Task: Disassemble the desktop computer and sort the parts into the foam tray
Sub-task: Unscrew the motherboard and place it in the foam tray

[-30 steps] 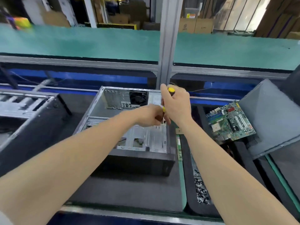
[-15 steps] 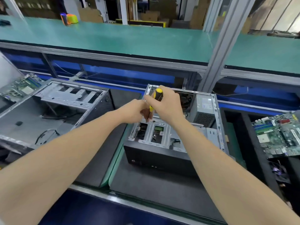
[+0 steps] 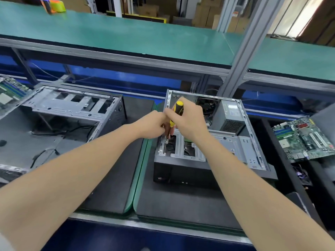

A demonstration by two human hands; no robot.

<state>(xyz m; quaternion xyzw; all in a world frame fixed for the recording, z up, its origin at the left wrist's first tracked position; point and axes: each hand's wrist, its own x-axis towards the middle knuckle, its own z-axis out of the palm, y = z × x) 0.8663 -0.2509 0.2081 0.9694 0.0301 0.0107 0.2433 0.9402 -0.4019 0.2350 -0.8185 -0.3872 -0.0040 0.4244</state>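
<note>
— Where is the desktop computer?
— The desktop computer (image 3: 208, 142) lies on its side with the open face up, on a black foam mat (image 3: 181, 201) at the front of the bench, a little right of centre. Its grey power supply (image 3: 229, 118) sits in the far right corner
— And the hands?
— The right hand (image 3: 188, 122) is wrapped round the yellow-and-black handle of a screwdriver (image 3: 178, 108), which stands nearly upright with its tip down at the left end of the metal drive cage (image 3: 181, 147). The left hand (image 3: 151, 126) is pressed against the right one, its fingers curled in beside the shaft; whether they pinch the shaft I cannot tell
— Any parts outside the case?
— A green motherboard (image 3: 304, 140) lies tilted in the black foam tray (image 3: 290, 178) just right of the computer. To the left, a second open case (image 3: 72, 109) rests on another mat, well apart from the hands, and another board (image 3: 9, 91) shows at the far left edge
</note>
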